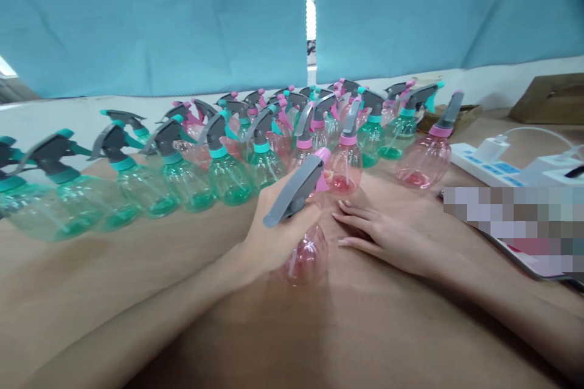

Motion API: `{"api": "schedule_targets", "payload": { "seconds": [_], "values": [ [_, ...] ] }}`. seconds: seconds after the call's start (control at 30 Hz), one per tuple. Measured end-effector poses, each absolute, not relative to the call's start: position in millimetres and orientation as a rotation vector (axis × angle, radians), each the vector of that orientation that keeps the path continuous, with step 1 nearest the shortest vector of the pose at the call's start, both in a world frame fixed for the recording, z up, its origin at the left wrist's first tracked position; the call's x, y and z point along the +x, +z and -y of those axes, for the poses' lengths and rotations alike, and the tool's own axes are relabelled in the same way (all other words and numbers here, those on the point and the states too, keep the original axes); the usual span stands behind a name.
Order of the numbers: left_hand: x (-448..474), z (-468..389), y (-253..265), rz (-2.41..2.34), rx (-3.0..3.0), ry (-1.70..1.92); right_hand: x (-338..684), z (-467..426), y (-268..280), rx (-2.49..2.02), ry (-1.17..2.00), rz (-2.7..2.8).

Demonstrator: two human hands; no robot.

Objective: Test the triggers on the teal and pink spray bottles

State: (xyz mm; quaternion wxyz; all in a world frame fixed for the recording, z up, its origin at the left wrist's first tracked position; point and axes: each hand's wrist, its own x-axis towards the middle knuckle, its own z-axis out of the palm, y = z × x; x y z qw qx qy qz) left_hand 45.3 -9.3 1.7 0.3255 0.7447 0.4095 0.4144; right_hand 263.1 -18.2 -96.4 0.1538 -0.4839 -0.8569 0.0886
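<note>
My left hand (278,234) is wrapped round the neck of a pink spray bottle (306,258) with a grey and pink trigger head. The bottle stands close to upright in front of me, its clear ribbed body showing below my fingers. To its right, my right hand (378,228) lies low over the table, fingers stretched out and holding nothing. Just beyond the hands stands another pink spray bottle (345,164). A green spray bottle (228,176) with a turquoise collar is one of several in a row to the left.
More pink and green bottles crowd the back of the table (205,340). At the right are a lone pink bottle (422,161), a white power strip (483,164) with plugs, a blurred-out flat device (524,237) and a brown cardboard box (552,100). Blue sheeting (182,18) hangs behind.
</note>
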Motion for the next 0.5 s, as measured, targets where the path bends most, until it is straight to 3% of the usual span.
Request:
{"api": "schedule_targets", "payload": {
  "seconds": [0.5],
  "values": [
    [43.8, 7.6, -3.8, -0.994, 1.978, 1.098, 263.7, 19.4, -95.8, -1.395, 0.249, 2.466]
  ]
}}
